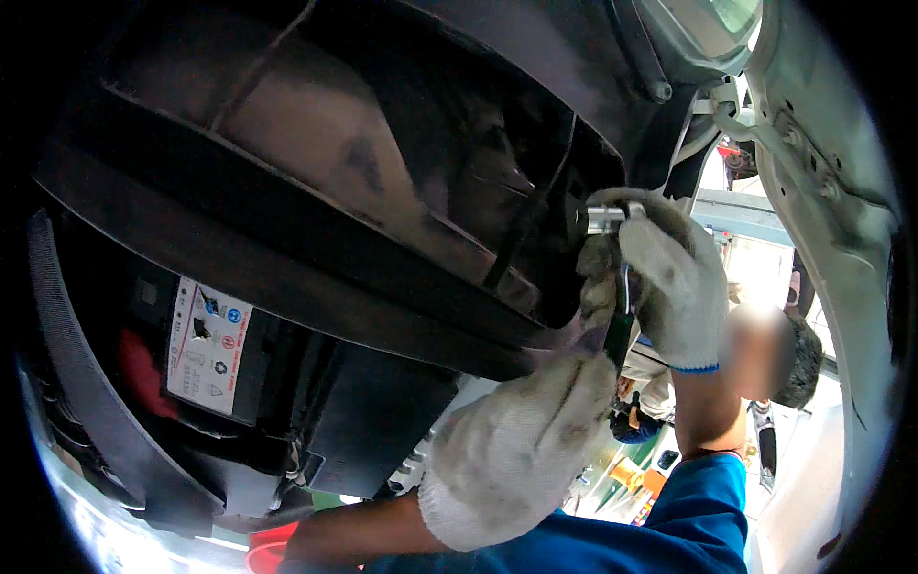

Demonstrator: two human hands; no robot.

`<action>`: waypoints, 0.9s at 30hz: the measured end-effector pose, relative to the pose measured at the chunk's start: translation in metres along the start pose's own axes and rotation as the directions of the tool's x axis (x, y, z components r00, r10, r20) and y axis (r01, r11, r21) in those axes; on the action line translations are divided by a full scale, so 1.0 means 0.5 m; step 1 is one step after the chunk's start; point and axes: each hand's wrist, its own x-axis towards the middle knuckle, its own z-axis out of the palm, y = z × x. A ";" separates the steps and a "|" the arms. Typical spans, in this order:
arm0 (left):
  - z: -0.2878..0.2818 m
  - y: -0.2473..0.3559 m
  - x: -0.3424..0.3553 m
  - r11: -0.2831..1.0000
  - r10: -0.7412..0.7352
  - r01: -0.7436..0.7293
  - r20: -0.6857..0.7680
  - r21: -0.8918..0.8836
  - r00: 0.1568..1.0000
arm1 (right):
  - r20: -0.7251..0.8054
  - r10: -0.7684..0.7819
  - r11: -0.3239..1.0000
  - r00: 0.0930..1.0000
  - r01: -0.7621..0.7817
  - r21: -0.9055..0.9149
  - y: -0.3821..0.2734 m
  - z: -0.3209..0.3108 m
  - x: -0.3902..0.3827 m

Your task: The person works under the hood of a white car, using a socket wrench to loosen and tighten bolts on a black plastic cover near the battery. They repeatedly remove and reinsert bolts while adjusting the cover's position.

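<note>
At the right end of the long black panel (287, 258), a ratchet wrench (625, 287) with a silver socket (604, 220) is held by two gloved hands. The fingers of the right hand (674, 273) are clamped around the wrench head (634, 209); those of the left hand (521, 450), below the panel's right part, are closed on the dark handle (618, 337). Socket and wrench are already joined, so this preparation is done. The turning work, I judge, is not finished, since the socket points toward the dark recess (561, 215) at the panel's right end. What it meets there is hidden, therefore I cannot tell how tight it is.
</note>
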 end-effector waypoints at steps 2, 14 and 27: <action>0.011 -0.010 -0.003 0.987 0.144 -0.130 -0.175 0.091 0.974 | -0.021 0.063 0.997 0.998 -0.062 0.054 -0.010 0.001 0.015; -0.084 0.032 0.082 0.898 0.025 -0.032 0.022 0.439 0.999 | 0.498 -0.147 0.833 0.854 0.378 -0.403 -0.017 -0.016 -0.026; -0.088 0.015 0.109 0.933 0.030 -0.009 -0.052 0.360 0.998 | 0.364 -0.321 0.680 0.874 0.480 -0.554 0.006 -0.072 -0.099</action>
